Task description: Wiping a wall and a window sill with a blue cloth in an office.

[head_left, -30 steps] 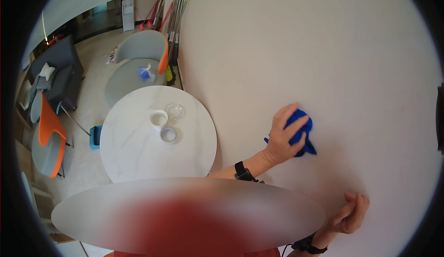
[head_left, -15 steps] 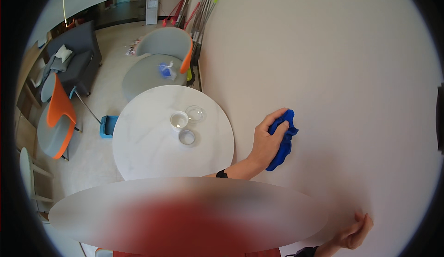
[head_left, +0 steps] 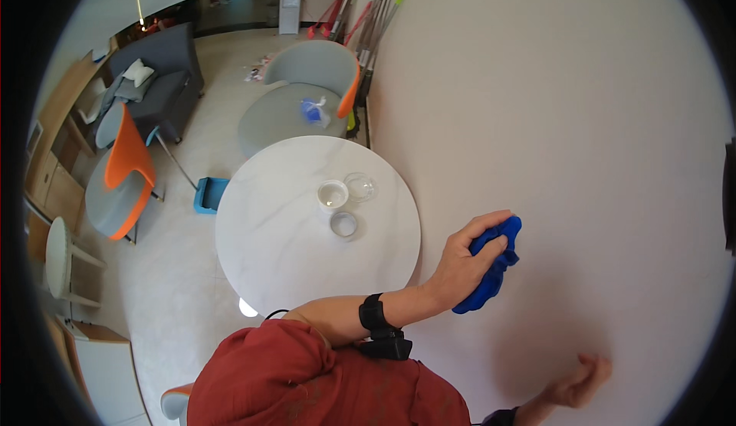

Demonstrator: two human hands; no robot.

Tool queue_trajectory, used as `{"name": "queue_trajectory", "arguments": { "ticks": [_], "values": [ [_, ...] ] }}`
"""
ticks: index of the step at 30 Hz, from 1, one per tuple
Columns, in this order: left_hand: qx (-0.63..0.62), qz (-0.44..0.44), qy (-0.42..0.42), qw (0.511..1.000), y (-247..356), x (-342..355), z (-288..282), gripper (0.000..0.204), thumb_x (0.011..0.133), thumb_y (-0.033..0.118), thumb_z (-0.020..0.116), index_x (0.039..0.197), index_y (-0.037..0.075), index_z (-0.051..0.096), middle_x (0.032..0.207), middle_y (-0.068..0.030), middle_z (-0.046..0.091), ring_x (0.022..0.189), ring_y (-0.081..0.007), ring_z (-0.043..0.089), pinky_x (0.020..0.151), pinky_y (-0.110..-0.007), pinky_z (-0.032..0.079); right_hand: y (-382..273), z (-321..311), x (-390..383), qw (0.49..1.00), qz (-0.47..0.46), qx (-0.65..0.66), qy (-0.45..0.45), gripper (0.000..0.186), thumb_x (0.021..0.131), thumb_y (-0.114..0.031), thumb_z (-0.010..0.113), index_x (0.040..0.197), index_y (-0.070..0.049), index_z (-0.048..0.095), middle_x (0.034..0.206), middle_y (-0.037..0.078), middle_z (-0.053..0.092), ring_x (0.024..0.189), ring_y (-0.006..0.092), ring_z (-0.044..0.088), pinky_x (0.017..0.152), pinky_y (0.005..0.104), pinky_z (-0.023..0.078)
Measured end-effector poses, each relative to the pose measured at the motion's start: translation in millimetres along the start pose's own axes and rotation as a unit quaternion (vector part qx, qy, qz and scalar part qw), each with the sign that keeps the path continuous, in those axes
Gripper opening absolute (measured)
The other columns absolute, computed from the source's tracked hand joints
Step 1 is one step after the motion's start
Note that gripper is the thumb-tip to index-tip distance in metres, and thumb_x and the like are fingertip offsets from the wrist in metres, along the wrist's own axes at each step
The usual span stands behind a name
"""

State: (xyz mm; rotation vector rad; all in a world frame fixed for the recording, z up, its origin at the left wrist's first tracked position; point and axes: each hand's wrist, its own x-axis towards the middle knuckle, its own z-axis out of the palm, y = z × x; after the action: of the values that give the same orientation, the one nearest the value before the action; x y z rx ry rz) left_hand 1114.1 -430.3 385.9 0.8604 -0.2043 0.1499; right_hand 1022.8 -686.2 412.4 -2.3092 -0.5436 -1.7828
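Note:
My left hand (head_left: 465,265) is closed round a crumpled blue cloth (head_left: 491,269) and presses it to the pale wall (head_left: 537,119) at the right. Thumb and fingers lie over the cloth, and part of it hangs out below the palm. A black strap with a small box (head_left: 383,326) is on that wrist. Lower right, my right hand (head_left: 576,382) is near the wall with its fingers loosely bent and somewhat apart. I see nothing in it, though it is slightly blurred; whether it touches the wall I cannot tell.
Left of the wall stands a round white table (head_left: 268,234) bearing a white tub (head_left: 333,194), a clear lid (head_left: 360,187) and a roll of tape (head_left: 343,225). Beyond are a grey-orange chair (head_left: 307,62), a blue dustpan (head_left: 208,196), a dark sofa (head_left: 165,93) and leaning poles (head_left: 376,24).
My left hand has moved down the wall with the blue cloth. The view has shifted, so the table sits further right, and a blur over my red shirt has gone.

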Motion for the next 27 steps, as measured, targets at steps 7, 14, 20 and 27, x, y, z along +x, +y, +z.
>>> {"name": "queue_trajectory", "arguments": {
  "ticks": [7, 14, 20, 27],
  "values": [
    [0.124, 0.101, 0.009, 0.987, -3, -11, 3, 0.037, 0.092, 0.010, 0.054, 0.129, 0.007, 0.052, 0.095, -0.0026, 0.057, 0.078, -0.0089, 0.055, 0.070, -0.024, 0.049, -17, 65, -27, 0.964, 0.056, 0.209, -0.157, 0.024, 0.076, 0.012, 0.049, 0.094, 0.003, 0.062, 0.066, 0.009, 0.061, 0.058, 0.0229, 0.055, 0.057, 0.0325, 0.044],
    [0.111, 0.003, 0.073, 0.991, 20, -35, 7, 0.036, 0.092, 0.011, 0.054, 0.127, 0.006, 0.054, 0.094, -0.0023, 0.058, 0.080, -0.0081, 0.055, 0.071, -0.024, 0.049, -23, 90, -46, 0.907, 0.156, 0.348, -0.179, 0.021, 0.087, 0.005, 0.048, 0.101, 0.003, 0.063, 0.068, 0.009, 0.062, 0.054, 0.0146, 0.056, 0.051, 0.0234, 0.044],
    [0.154, 0.073, 0.085, 0.982, 37, -44, -10, 0.036, 0.091, 0.012, 0.054, 0.126, 0.006, 0.055, 0.093, -0.0018, 0.059, 0.082, -0.0078, 0.055, 0.072, -0.023, 0.048, -36, 117, -51, 0.868, 0.215, 0.385, -0.227, 0.019, 0.088, 0.002, 0.048, 0.101, 0.004, 0.063, 0.069, 0.008, 0.062, 0.055, 0.0113, 0.057, 0.051, 0.0224, 0.045],
    [0.189, 0.096, 0.092, 0.973, 76, -50, -43, 0.035, 0.091, 0.013, 0.054, 0.125, 0.005, 0.056, 0.097, -0.0022, 0.060, 0.083, -0.0078, 0.055, 0.074, -0.023, 0.047, -84, 135, -31, 0.869, 0.180, 0.407, -0.217, 0.019, 0.088, 0.003, 0.047, 0.100, 0.004, 0.063, 0.069, 0.010, 0.062, 0.057, 0.0125, 0.060, 0.050, 0.0224, 0.047]
  ]
}}
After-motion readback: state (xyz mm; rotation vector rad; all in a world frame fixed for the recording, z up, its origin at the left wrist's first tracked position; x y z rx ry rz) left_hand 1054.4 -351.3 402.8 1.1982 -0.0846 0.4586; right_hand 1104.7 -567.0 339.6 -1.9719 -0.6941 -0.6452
